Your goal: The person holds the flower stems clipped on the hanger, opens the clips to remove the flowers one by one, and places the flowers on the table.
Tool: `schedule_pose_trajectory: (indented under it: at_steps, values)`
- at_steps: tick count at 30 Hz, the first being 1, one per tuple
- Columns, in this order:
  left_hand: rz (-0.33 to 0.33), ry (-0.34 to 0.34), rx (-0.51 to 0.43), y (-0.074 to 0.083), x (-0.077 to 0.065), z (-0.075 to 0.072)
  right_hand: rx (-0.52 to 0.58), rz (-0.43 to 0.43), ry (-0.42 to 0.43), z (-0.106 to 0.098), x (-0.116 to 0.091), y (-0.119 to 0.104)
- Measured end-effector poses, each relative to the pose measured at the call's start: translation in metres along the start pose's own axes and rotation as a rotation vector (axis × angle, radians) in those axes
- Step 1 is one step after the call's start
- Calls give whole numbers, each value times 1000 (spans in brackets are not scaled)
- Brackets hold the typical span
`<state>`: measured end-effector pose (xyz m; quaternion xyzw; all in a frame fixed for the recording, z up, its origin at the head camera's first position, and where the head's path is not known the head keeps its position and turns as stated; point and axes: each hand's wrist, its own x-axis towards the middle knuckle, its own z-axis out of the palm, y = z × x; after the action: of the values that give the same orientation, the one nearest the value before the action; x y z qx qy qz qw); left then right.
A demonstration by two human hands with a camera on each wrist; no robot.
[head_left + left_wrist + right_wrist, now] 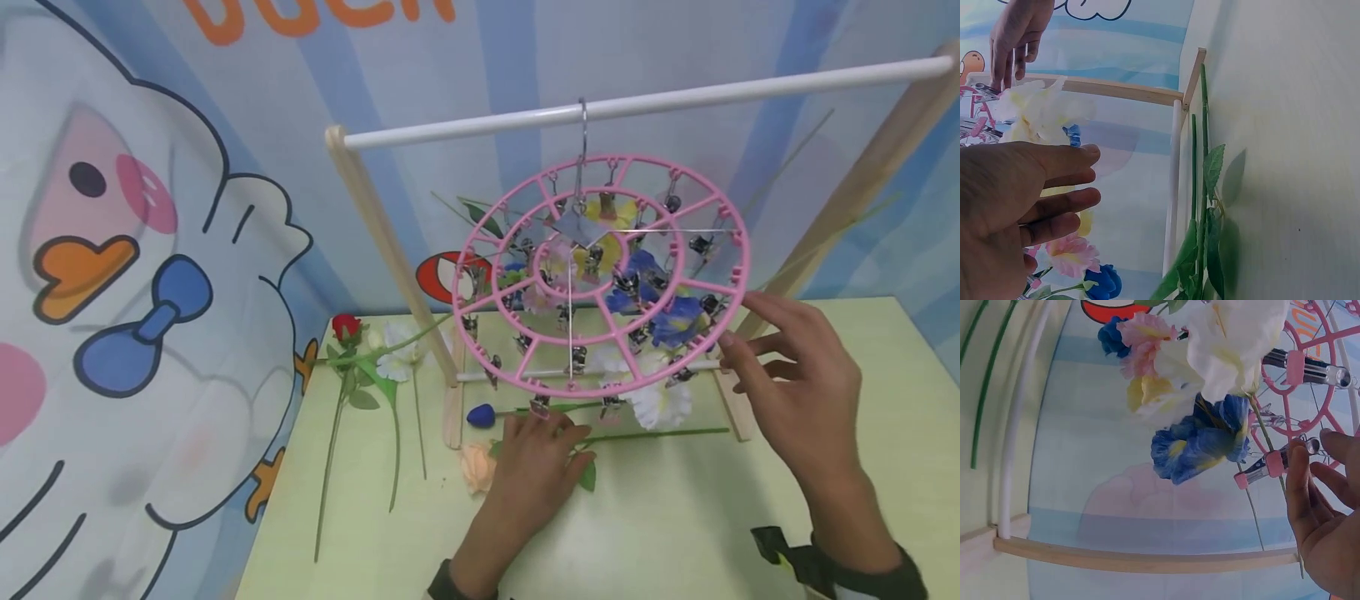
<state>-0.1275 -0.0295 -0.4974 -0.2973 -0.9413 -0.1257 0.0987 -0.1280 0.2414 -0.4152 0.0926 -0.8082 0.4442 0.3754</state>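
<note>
A pink round clip hanger [626, 387] hangs by its hook from a white rod, artificial flowers clipped in it. My right hand [810, 383] is at its right rim, thumb and forefinger apart. In the right wrist view, those fingertips lie either side of a metal clip [1275, 464], near a blue flower [1197, 447]; a firm pinch is not visible. My left hand [536, 467] is low before the hanger, beside a peach rose [477, 467] and green stems. Its fingers extend loosely in the left wrist view, with nothing visible in them. White flowers [660, 404] hang at the hanger's lower right.
The white rod [465, 127] spans a wooden stand [390, 258] on the pale table [375, 550]. At left lie a red rose [346, 326], a white flower [397, 358] and long stems. A blue rosebud [481, 416] lies under the hanger. A cartoon-printed backdrop [247, 350] stands behind.
</note>
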Motion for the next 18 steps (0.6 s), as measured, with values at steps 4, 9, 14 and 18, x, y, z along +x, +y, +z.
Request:
schedule_pose_trajectory:
  at_steps: [4,9,14,18]
  values:
    - [14,17,-3,0,-1,-3,-53,2,-69,-2,8,5]
    - [29,35,-5,0,-3,-3,-78,9,-172,-3,16,5]
    - [33,34,1,0,-5,-3,-63,27,-214,-1,18,4]
    - [35,31,6,0,-6,-5,-53,28,-214,2,18,2]
